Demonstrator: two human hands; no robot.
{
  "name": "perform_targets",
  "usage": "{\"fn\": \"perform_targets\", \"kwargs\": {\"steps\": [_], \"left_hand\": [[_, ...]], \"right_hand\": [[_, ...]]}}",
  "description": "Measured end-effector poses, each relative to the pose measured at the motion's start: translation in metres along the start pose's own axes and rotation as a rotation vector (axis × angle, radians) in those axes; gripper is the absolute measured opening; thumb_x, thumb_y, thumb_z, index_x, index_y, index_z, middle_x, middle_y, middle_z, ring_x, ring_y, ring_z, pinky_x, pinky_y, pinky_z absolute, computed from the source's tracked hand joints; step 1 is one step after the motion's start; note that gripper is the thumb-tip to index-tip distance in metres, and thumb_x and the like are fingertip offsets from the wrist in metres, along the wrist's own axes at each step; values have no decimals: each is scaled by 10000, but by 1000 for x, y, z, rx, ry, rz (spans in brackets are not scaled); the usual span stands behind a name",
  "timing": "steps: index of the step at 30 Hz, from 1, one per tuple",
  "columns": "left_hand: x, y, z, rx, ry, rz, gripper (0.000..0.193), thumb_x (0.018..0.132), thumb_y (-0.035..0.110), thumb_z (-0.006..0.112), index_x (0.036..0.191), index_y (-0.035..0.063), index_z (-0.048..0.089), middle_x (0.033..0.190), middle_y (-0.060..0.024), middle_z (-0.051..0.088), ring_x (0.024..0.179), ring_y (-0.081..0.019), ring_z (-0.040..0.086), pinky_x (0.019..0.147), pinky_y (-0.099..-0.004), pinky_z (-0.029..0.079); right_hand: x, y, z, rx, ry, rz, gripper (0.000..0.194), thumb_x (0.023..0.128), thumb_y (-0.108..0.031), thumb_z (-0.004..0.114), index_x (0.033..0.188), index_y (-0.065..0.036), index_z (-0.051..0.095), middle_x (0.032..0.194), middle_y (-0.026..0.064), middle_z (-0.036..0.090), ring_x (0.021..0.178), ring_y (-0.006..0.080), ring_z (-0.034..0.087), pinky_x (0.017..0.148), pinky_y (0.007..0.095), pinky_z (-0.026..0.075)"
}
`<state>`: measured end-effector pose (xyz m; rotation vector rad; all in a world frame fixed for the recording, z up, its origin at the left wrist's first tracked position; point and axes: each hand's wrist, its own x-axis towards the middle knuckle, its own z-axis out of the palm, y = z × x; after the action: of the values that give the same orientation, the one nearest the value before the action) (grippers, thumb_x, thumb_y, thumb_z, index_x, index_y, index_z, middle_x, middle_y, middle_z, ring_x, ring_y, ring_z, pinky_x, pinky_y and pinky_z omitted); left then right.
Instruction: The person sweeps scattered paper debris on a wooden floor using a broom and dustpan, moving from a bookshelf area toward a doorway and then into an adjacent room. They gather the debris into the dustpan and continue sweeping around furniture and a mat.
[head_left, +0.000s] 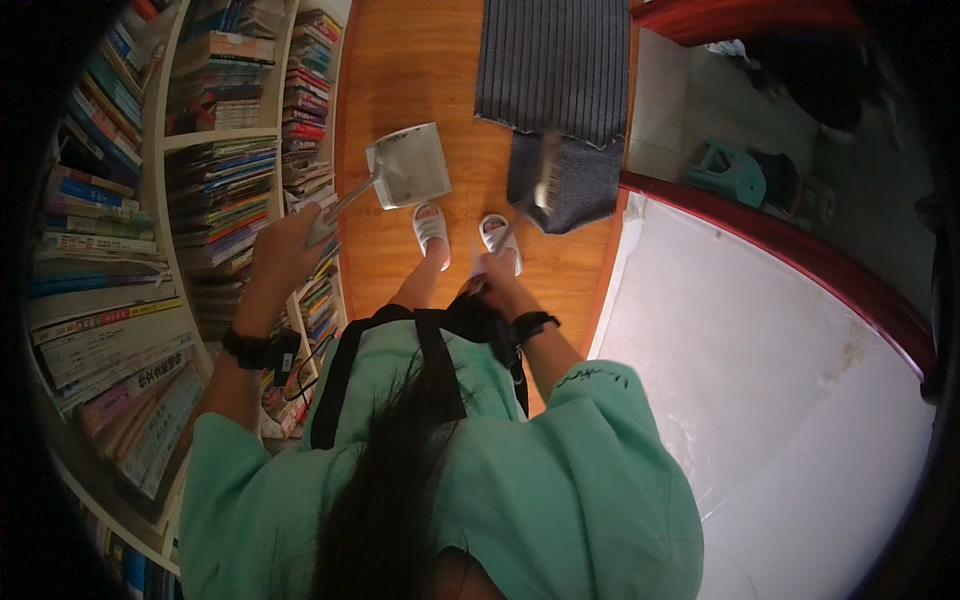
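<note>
My left hand (286, 246) is closed around the handle of a long-handled dustpan (411, 169). The pan is pale grey, lies over the wooden floor ahead of my left foot, and has dark dirt marks along its far edge. In my right hand (495, 279) is the stick of a broom (549, 176). Its head, blurred by motion, is over the folded grey end of a mat (574, 202); whether the bristles touch the mat I cannot tell.
A tall bookshelf (221, 139) packed with books runs along the left. The striped mat (555, 67) covers the floor at the top right. A white wall (720, 322) stands on the right, beside a doorway with a red sill (780, 247) and a teal plastic stool (726, 174) beyond.
</note>
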<state>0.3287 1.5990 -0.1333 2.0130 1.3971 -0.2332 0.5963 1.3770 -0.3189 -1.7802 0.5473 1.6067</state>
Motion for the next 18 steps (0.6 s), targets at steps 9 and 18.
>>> {"fn": "perform_targets", "kwargs": {"steps": [9, 18], "left_hand": [[-4, 8, -8, 3, 39, 51, 270, 730, 192, 661, 935, 75, 532, 742, -169, 596, 720, -359, 590, 579, -433, 445], [-28, -20, -6, -62, 58, -114, 301, 710, 138, 616, 999, 94, 541, 758, -164, 598, 728, -367, 588, 599, -449, 454]], "right_hand": [[-101, -24, 10, -42, -335, 321, 275, 895, -372, 485, 749, -140, 463, 521, -21, 406, 374, 132, 389, 332, 267, 312], [-91, -58, -42, -23, -160, 47, 252, 914, -322, 435, 783, -115, 499, 541, 0, 460, 376, 138, 433, 334, 272, 348]]}}
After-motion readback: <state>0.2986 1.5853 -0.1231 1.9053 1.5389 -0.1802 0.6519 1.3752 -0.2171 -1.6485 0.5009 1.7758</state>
